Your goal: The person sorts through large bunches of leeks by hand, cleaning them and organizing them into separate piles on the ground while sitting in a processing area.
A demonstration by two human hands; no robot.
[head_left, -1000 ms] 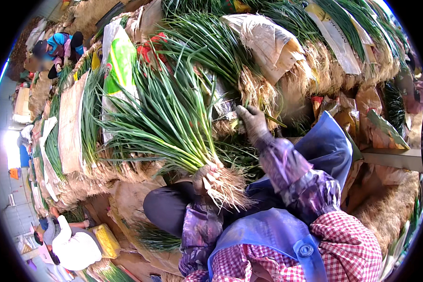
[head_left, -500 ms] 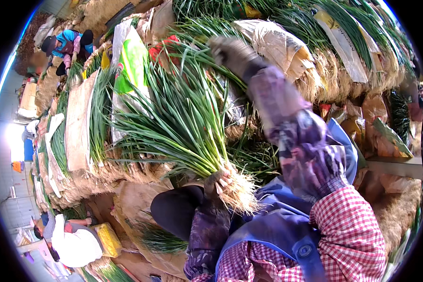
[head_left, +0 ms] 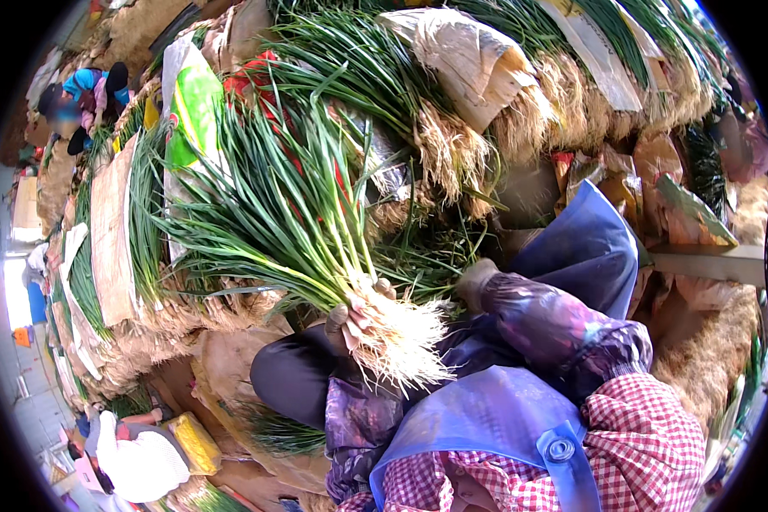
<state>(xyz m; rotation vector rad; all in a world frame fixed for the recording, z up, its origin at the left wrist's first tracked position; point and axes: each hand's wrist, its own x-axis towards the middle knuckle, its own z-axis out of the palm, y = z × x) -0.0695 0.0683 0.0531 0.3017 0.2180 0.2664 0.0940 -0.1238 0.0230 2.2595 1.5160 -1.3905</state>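
Note:
My left hand [head_left: 340, 328] is closed round the root end of a bunch of green onions [head_left: 294, 218]. The long green leaves fan out to the upper left. Pale, stringy roots [head_left: 401, 337] hang below the grip, over my lap. Just right of the roots is my right hand [head_left: 477, 283], in a greyish glove and slightly blurred, apart from the bunch; its fingers are mostly hidden. Loose green leaves [head_left: 431, 252] lie in the gap beyond it. Another bunch of green onions [head_left: 375, 64] rests on the pile ahead, its roots pointing toward me.
Long stacks of rooted green onions [head_left: 563, 94] run across the far side and left. A beige sack [head_left: 465, 55] and a green-and-white bag [head_left: 194, 115] lie on them. A metal bar [head_left: 708, 263] juts in at right. Two people work at left, one in white [head_left: 145, 465].
My right hand has drawn back from the far pile to beside the roots. A bunch's root end now shows where that hand was. The view has shifted; my left hand keeps its bunch.

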